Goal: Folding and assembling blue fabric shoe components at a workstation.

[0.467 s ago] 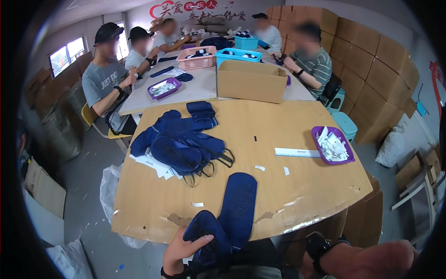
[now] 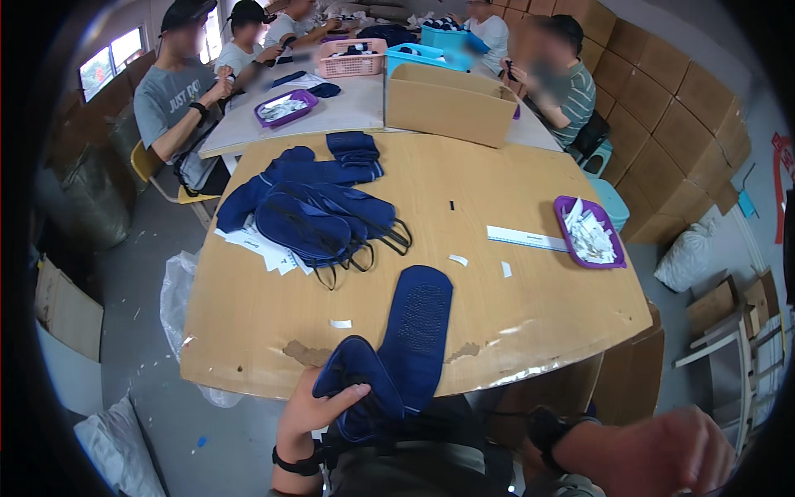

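My left hand (image 2: 319,410) is closed on a navy eye mask (image 2: 352,364), its thumb pressed on the dark inner side. The mask is bent, hanging over the table's near edge against a navy sock (image 2: 416,323). That sock lies flat, its toe away from me, with small grip dots on the upward face; its near end goes behind the mask. At the lower right, off the table, my right hand (image 2: 675,451) is curled into a fist. Whatever its fingers may hold is hidden. Further up is a pile of navy eye masks (image 2: 302,224) with black elastic straps.
A folded navy bundle (image 2: 354,147) touches the pile; printed papers (image 2: 261,247) lie underneath. At right are a ruler (image 2: 526,238) and a purple basket (image 2: 619,253) of white slips. Loose white labels (image 2: 340,324) dot the table. A cardboard box (image 2: 447,108) stands beyond; several people sit around the far table.
The view has tilted down, so the table sits higher in it. My left hand keeps its hold on the mask. My right hand has swung slightly and its fingers now show curled.
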Motion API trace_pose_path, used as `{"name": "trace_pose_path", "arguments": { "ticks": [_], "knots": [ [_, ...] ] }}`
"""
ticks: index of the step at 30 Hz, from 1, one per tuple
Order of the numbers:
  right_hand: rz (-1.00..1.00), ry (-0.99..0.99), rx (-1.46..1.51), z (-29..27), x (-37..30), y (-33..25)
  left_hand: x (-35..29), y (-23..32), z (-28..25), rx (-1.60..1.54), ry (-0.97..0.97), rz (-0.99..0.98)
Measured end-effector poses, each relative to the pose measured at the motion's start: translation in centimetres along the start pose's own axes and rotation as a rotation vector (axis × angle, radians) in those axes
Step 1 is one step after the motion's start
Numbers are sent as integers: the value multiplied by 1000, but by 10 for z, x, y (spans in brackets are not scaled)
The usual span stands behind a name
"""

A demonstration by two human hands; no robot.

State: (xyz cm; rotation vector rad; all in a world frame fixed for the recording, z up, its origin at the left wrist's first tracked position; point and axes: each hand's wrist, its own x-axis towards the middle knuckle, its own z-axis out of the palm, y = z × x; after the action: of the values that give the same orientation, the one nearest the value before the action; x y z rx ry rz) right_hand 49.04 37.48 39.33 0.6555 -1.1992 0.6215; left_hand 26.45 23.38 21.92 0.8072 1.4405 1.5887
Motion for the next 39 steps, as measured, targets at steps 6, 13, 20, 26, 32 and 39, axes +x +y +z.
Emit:
{"name": "trace_pose_path", "arguments": {
  "ticks": [6, 13, 20, 26, 32, 39],
  "knots": [
    [636, 26, 136, -24, -53, -5, 3, -3, -4, -2, 22, 76],
    [1068, 276, -15, -7, -127, -8, 2, -5, 0, -70, 140, 101],
    [1046, 43, -106, -19, -95, -1, 2, -12, -3, 5, 141, 112],
    [939, -17, -129, -22, -75, 2, 6, -13, 1, -16, 197, 187],
    [1375, -442, 46, -10, -124, -17, -8, -17, 9, -429, 427, 130],
    [1562, -603, 83, -6, -159, -25, -7, -9, 39, -461, 563, 286]
  ]
}}
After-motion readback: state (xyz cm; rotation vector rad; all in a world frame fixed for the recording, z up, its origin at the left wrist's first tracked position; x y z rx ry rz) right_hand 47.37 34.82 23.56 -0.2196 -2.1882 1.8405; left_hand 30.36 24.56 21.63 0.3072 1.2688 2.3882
